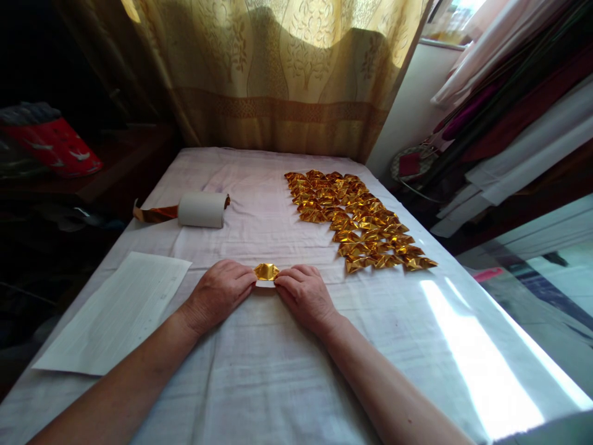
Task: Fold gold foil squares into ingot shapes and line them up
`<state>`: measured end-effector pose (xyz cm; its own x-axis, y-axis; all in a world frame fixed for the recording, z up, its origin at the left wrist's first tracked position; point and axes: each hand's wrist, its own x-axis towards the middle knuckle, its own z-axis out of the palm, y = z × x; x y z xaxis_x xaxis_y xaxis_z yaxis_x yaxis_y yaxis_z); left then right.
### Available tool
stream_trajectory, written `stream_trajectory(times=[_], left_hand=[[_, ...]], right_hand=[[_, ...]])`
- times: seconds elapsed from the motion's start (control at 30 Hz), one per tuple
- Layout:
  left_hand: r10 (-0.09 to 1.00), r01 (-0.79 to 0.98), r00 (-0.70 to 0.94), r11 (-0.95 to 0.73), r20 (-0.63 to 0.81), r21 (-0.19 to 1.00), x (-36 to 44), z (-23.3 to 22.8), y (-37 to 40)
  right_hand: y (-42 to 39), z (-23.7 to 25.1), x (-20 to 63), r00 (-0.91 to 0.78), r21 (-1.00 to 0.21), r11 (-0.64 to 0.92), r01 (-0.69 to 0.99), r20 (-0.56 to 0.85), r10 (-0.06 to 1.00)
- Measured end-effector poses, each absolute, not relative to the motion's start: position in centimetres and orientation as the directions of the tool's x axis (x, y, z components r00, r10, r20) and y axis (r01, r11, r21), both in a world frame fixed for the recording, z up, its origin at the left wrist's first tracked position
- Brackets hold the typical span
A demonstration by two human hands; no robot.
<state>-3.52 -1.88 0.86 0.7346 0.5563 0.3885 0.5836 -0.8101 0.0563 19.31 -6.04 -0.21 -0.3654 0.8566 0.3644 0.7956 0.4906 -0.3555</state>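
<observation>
Between my hands, low over the cloth-covered table, is a small sheet of gold foil paper [266,272], partly folded, with a white strip along its near edge. My left hand [223,285] pinches its left end, fingers pressed together. At the right end, the thumb and fingers of my right hand [306,293] are closed on it too. Fingertips hide both ends of the paper. Beyond my right hand, several folded gold foil pieces [370,220] lie in close rows.
A white roll [201,210] with a gold foil strip [157,214] trailing left lies at the back left. A white paper sheet [120,312] rests beside my left forearm. A curtain [278,80] hangs behind the table [259,371]; clothes [523,123] hang at right.
</observation>
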Motion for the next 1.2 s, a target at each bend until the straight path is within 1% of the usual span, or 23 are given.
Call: stream_trajectory(times=[0.1,0.27,0.37,0.5,0.6,0.7,0.83,0.97,1.07,1.2], left_hand=[[0.619,0.618,0.693,-0.774,0.369,0.137,-3.6,0.8,-2.1],[0.702,0.664,0.639,-0.71,0.313,0.235,-3.4,0.6,-2.2],[0.747,0.703,0.596,-0.663,0.295,0.259,-3.1,0.4,-2.2],[0.788,0.754,0.544,-0.61,0.289,0.244,-2.6,0.3,-2.3],[0.802,0.777,0.525,-0.588,0.284,0.223,-2.3,0.4,-2.4],[0.814,0.794,0.506,-0.569,0.286,0.213,-2.0,0.4,-2.5],[0.841,0.814,0.468,-0.53,0.272,0.238,-1.8,0.3,-2.5],[0.867,0.834,0.441,-0.491,0.23,0.253,-1.6,0.3,-2.4],[0.871,0.84,0.436,-0.484,0.225,0.244,-1.5,0.3,-2.4],[0.851,0.823,0.461,-0.516,0.25,0.239,-1.6,0.0,-2.5]], right_hand=[[-6.0,-0.4,19.4,-0.35,-0.386,0.478,0.789,0.358,0.866],[-5.7,-0.9,19.4,-0.267,-0.454,0.393,0.8,0.317,0.91],[-5.4,-1.1,19.3,-0.215,-0.488,0.346,0.802,0.304,0.928],[-5.1,-1.1,19.0,-0.16,-0.506,0.278,0.817,0.266,0.951],[-5.0,-0.9,18.9,-0.155,-0.49,0.258,0.832,0.241,0.958],[-5.0,-0.8,18.6,-0.169,-0.454,0.267,0.85,0.245,0.955],[-5.1,-0.9,18.3,-0.158,-0.399,0.256,0.881,0.261,0.952],[-5.2,-1.1,18.2,-0.142,-0.378,0.235,0.896,0.257,0.956],[-5.3,-1.1,18.2,-0.146,-0.367,0.227,0.902,0.234,0.961],[-5.2,-1.0,18.3,-0.153,-0.349,0.22,0.911,0.21,0.966]])
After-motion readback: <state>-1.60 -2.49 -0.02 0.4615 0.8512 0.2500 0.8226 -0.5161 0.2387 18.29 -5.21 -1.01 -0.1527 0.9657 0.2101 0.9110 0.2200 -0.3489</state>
